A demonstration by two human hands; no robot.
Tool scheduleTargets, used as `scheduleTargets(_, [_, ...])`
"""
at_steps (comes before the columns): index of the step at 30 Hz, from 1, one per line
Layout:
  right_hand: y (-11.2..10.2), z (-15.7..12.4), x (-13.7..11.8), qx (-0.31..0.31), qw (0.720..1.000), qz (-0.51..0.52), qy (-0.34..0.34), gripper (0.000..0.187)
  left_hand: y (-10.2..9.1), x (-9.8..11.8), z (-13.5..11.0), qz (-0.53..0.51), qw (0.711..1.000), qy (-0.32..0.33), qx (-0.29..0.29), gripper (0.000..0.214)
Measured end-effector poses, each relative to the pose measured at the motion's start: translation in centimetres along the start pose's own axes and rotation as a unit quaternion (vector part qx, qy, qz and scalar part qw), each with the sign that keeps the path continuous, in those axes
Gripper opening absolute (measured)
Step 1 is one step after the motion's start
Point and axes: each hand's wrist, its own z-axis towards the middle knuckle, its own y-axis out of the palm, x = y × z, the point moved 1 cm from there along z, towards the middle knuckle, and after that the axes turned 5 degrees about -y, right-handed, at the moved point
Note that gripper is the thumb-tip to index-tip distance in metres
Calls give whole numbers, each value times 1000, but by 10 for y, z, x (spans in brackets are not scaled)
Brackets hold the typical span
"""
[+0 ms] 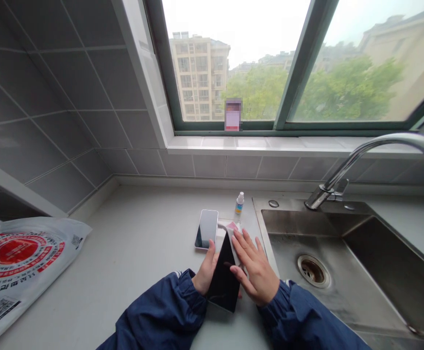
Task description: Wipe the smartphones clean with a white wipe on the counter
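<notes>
A black tablet (224, 277) lies on the grey counter (135, 253) right in front of me. My left hand (206, 270) grips its left edge, thumb over the screen side. My right hand (253, 265) lies with fingers stretched flat, pressing a white and pink cloth (229, 227) against the tablet's upper right part. A phone (206, 229) with a dark screen rests on the counter just beyond my left hand. Further back stands a small dropper bottle (239, 202) with a white cap.
A steel sink (343, 272) with a drain (313, 270) and a curved tap (364, 160) fills the right side. A white plastic bag (18, 262) with red print lies at the left. Grey tiled walls and a window ledge (292, 145) stand behind.
</notes>
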Motion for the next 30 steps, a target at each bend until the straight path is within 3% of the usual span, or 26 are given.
scheduleTargets(3, [1,0,-3,-3,1000,3,-4,68,1,-4,0,16,1000,-13,-8,83])
scheduleTargets(9, [-1,1,-9,-18,999,5,-33,74,10,-4,2,48,998,42,-31,76])
scheduleTargets(13, [-6,3,-15,-48,997,8,-66,74,8,-5,1,47,997,35,-41,81])
scheduleTargets(17, [-9,4,-22,-73,992,25,-101,72,2,-4,1,-23,999,42,-3,82])
scheduleTargets(22, [-7,2,-27,-43,989,64,-126,62,-2,-2,1,-104,991,16,78,87])
scheduleTargets(30, [-7,0,-23,-14,985,91,-144,42,2,2,3,-113,989,21,97,85])
